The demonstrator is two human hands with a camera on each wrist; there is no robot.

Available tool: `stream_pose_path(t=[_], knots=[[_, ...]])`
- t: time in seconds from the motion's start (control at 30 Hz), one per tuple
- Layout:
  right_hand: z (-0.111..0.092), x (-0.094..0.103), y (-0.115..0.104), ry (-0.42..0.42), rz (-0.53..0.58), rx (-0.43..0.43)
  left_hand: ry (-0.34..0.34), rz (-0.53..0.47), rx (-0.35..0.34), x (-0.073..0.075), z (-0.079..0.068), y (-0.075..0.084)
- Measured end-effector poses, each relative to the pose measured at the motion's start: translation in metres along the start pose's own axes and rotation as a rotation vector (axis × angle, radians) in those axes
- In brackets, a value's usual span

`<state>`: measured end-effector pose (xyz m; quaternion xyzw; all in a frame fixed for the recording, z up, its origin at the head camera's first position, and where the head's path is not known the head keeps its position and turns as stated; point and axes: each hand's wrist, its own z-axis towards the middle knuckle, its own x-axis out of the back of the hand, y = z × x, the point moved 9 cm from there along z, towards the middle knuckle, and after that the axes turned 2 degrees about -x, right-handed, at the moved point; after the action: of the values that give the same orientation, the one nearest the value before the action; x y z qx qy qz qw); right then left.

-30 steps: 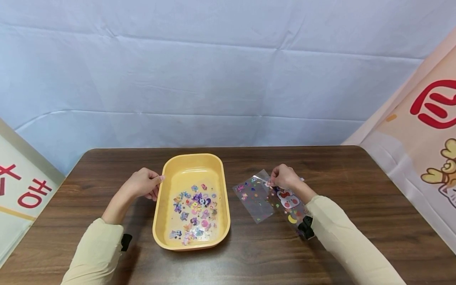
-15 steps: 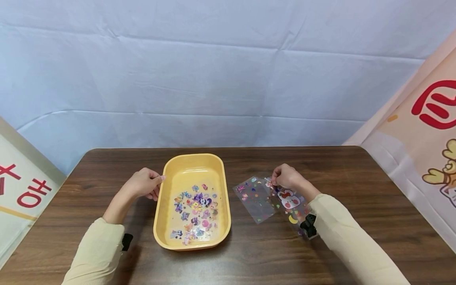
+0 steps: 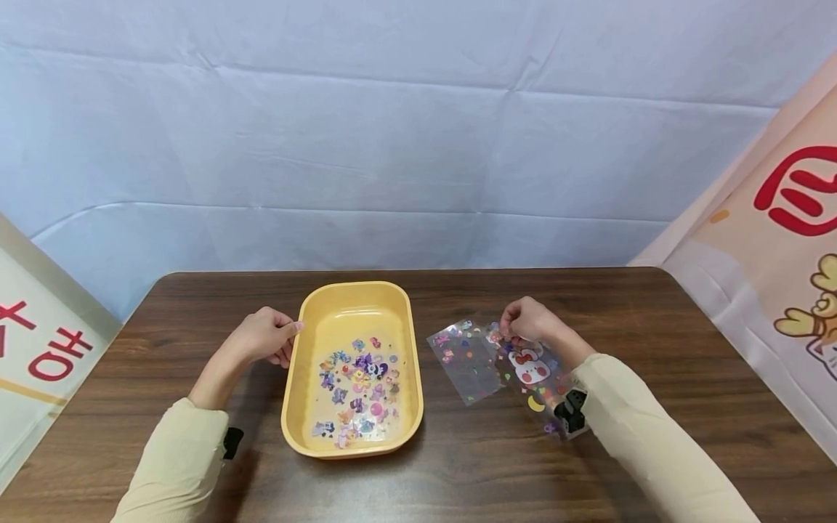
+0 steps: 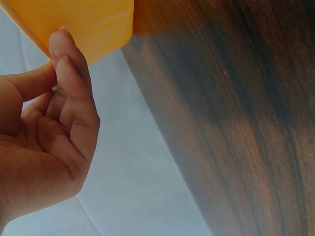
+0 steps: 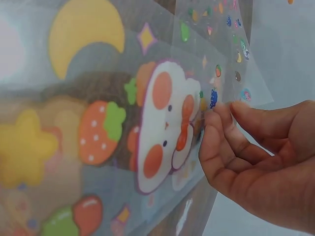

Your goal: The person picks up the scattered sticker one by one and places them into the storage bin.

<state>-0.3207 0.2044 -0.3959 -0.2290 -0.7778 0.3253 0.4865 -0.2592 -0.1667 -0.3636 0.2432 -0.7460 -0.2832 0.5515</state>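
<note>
On the table stands a yellow tray point(image 3: 358, 299), with clear sticker sheets point(image 3: 360, 388) lying on its bottom. My left hand point(image 3: 264, 335) pinches the tray's left rim between thumb and fingers; the left wrist view shows the same yellow wall point(image 4: 101, 29) at the fingertips. To the tray's right, my right hand point(image 3: 528, 321) pinches the upper edge of a clear sticker sheet point(image 3: 532, 369) printed with a white rabbit face, a moon and a strawberry point(image 5: 101, 132). Another clear sheet point(image 3: 467, 367) with small stickers lies partly against it, on the left. The right fingertips hide the pinched edge.
The dark wooden table point(image 3: 425, 487) has its far edge just beyond the tray, before a pale cloth backdrop point(image 3: 366, 145). Printed banners hang at the left point(image 3: 39, 349) and right point(image 3: 785, 240).
The right hand and the rabbit sheet have shifted slightly, and the small-sticker sheet's lower corner has risen a little. The left hand and tray stay practically in place.
</note>
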Motion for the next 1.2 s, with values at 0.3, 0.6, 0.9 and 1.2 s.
stream_pose_path(t=[0.3, 0.6, 0.9, 1.2], knots=[[-0.002, 0.005, -0.006, -0.016, 0.040, 0.014, 0.001, 0.004, -0.006, 0.002, -0.001, 0.001], [-0.005, 0.010, -0.007, -0.031, 0.071, 0.021, 0.008, 0.015, -0.004, 0.003, -0.001, 0.002], [-0.011, 0.021, -0.017, -0.027, 0.063, 0.063, 0.015, 0.009, 0.003, 0.003, -0.002, 0.002], [-0.017, 0.027, -0.022, -0.001, 0.057, 0.073, 0.017, 0.014, -0.003, 0.002, -0.003, 0.002]])
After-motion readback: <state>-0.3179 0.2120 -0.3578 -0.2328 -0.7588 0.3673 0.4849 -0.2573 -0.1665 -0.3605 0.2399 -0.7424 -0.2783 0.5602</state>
